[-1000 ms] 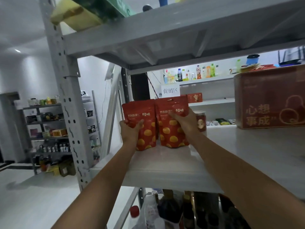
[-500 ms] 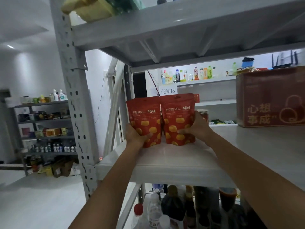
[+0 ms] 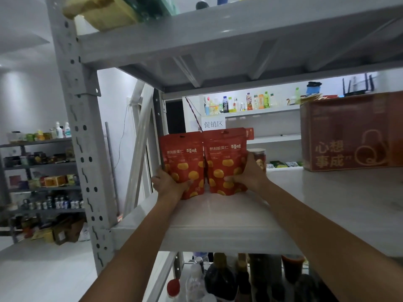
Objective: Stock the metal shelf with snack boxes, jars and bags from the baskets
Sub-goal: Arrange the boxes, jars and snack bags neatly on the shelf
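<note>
Presently: left bag (image 3: 183,164) and right bag (image 3: 225,158) upright, touching, on shelf (image 3: 218,219).
Outer edges clamped: left hand (image 3: 168,184) on the one, right hand (image 3: 248,177) on the other; fingers curled round each.

Red bags (image 3: 204,162) w/ yellow spots; brown box (image 3: 351,131); grey shelf (image 3: 218,227).

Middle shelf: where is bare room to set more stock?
The shelf board is bare between the jar and the brown box, and along the front edge. Crowded: the left end, where the left hand and right hand grip the left bag and right bag, and the tier below, full of bottles.
</note>
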